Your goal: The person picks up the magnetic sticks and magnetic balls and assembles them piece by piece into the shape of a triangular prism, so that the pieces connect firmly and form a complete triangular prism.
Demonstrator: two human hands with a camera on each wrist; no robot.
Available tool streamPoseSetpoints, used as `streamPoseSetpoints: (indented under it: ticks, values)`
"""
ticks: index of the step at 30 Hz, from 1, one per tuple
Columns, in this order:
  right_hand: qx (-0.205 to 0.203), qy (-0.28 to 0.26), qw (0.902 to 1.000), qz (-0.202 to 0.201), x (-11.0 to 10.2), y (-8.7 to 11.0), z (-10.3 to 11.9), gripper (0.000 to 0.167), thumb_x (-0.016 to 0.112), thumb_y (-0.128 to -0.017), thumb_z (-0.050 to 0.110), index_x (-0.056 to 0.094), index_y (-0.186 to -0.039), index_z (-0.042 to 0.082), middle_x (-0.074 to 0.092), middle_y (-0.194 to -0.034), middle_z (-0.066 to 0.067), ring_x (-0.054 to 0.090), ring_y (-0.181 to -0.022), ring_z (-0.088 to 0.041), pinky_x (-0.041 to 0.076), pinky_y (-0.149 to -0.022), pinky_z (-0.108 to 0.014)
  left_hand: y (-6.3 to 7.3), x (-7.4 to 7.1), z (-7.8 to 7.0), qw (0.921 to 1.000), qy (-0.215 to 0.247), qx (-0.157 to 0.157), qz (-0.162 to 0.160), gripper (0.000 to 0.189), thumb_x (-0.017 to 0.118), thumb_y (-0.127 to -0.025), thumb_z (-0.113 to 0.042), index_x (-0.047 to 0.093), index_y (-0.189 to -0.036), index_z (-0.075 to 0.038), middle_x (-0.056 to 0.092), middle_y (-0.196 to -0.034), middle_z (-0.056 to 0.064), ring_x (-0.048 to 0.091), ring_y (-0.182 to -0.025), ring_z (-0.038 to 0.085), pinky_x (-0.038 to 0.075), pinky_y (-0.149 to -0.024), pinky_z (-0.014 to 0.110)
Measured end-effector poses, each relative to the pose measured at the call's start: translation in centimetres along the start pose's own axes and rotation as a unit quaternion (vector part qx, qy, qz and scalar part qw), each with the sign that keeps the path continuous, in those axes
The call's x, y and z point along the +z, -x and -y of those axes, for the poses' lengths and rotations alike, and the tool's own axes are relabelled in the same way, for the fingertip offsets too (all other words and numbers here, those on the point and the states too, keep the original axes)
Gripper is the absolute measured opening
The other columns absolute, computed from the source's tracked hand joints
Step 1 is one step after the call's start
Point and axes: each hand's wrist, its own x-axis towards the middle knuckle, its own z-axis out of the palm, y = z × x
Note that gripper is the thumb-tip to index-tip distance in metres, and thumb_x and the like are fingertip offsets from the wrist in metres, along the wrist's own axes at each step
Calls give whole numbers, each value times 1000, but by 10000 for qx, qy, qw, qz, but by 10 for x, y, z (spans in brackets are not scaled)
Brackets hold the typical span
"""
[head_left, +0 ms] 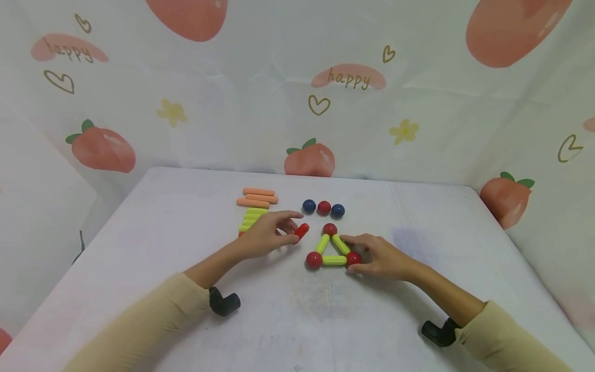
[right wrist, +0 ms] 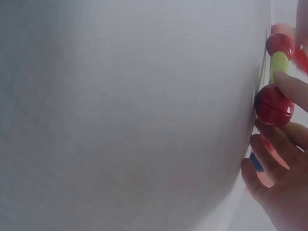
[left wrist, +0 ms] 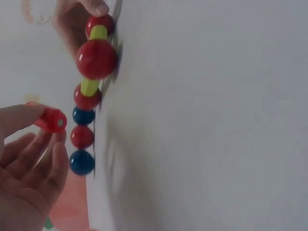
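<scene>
Between thumb and fingers, my left hand [head_left: 267,235] pinches a short red rod [head_left: 301,231], held above the table left of a triangle. The rod's near end shows a small grey disc in the left wrist view. Three yellow-green ribbed rods [head_left: 334,260] and three red balls [head_left: 314,260] form that triangle, flat on the table. My right hand [head_left: 383,257] grips the triangle's right corner, thumb at the near side of the red corner ball [right wrist: 274,106] and the index finger along the far-right rod [head_left: 341,245].
Behind the triangle sit a blue ball [head_left: 309,206], a red ball [head_left: 324,208] and another blue ball [head_left: 338,211] in a row. Orange rods [head_left: 253,203] lie at the back left, with several yellow-green rods [head_left: 257,211] partly behind my left hand. A printed cloth [head_left: 251,113] hangs behind the white table [head_left: 297,320].
</scene>
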Motion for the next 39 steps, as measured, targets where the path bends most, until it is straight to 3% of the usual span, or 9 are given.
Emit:
streamPoseSetpoints:
  ticks: [11,15,19,25,33,39]
  values:
    - [-174,-18,9998,10,-1,-1,-2,72,80,-84,26,49,-145,3,58,-138,-12,54,-124,-32,48,-99,-54,-58,32,-13,9978,416,480,-204,38,70,-91,-4,62,-129,1,69,-116,12,67,-106,22,54,-89,26]
    - [-218,-40,9998,4,-1,-2,-2,71,79,-85,26,49,-145,3,58,-138,-12,54,-125,-31,48,-99,-54,-69,37,-14,9974,378,599,-147,34,68,-92,-1,63,-126,2,70,-114,12,67,-106,22,53,-91,26]
    - [-178,-57,9998,16,0,-1,-2,71,79,-85,27,49,-145,3,58,-138,-12,54,-125,-31,49,-98,-52,-71,37,-12,9984,252,511,16,32,69,-92,-3,65,-124,-1,71,-113,10,66,-106,20,53,-91,25]
    - [-87,-48,10000,3,0,0,-2,72,80,-85,27,50,-145,5,59,-136,-11,54,-123,-30,50,-97,-51,-57,17,-4,9990,143,412,-45,36,70,-92,-5,64,-127,-2,69,-117,12,66,-106,20,54,-91,29]
    - [-101,0,9999,-2,0,1,0,71,80,-85,26,50,-146,5,58,-137,-12,54,-124,-31,50,-97,-51,-10,-32,25,9994,-11,-61,-340,33,71,-91,-5,65,-123,0,74,-105,9,70,-99,19,55,-91,39]
    - [-100,-30,9999,-27,0,1,0,71,81,-84,24,50,-145,5,58,-137,-12,54,-124,-32,50,-97,-50,26,-56,43,9982,-260,-328,-421,30,74,-89,-6,68,-118,-2,74,-102,5,71,-96,21,57,-84,37]
